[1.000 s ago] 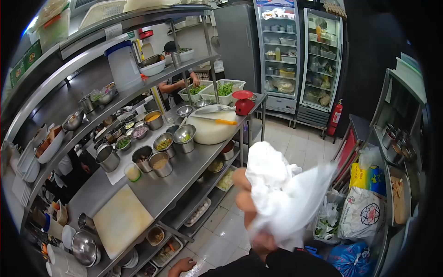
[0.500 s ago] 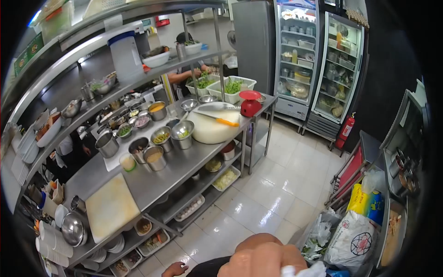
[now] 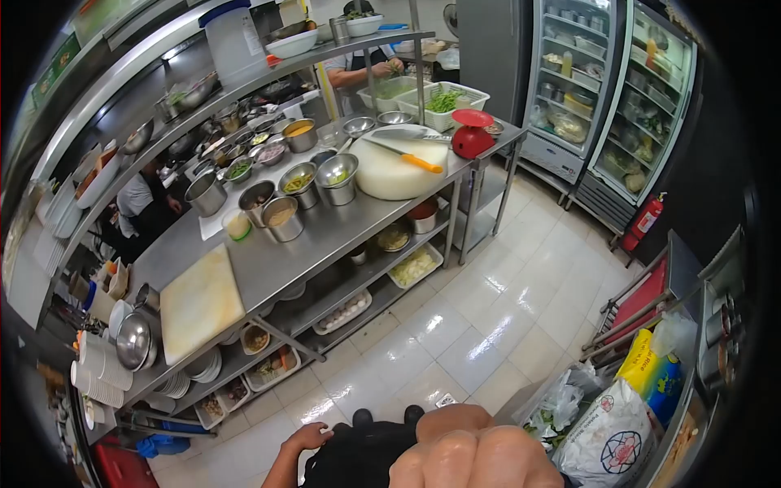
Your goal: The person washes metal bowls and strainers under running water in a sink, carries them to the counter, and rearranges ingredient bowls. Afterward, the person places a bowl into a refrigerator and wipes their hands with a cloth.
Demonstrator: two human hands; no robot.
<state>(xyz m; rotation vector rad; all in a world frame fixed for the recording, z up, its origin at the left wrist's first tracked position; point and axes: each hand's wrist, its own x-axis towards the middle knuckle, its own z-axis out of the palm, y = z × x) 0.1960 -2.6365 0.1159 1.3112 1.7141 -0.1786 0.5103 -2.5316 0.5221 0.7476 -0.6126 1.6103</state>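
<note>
At the bottom of the view, my right hand [image 3: 476,457] is close to the camera with its fingers bent and pressed together; whatever they hold, if anything, is hidden. My left hand [image 3: 311,436] hangs low beside my dark clothing [image 3: 366,455], near its left edge, with fingers partly spread and nothing in them. Neither hand touches the steel counter [image 3: 285,301]. On that counter lie a rectangular cutting board [image 3: 202,304] and a thick round white block [image 3: 399,169] with an orange-handled knife [image 3: 421,163] on top.
Metal pots [image 3: 283,220] stand along the counter, by a red scale [image 3: 472,134]. Behind it a co-worker's hands [image 3: 390,68] are over green leaves. Glass-door fridges [image 3: 569,81], an extinguisher [image 3: 647,220] and a white sack [image 3: 606,435] are on the right.
The white cloth seen in my right hand is out of sight, and that hand has dropped to the bottom edge. The view has tilted and shifted, showing more floor and my feet.
</note>
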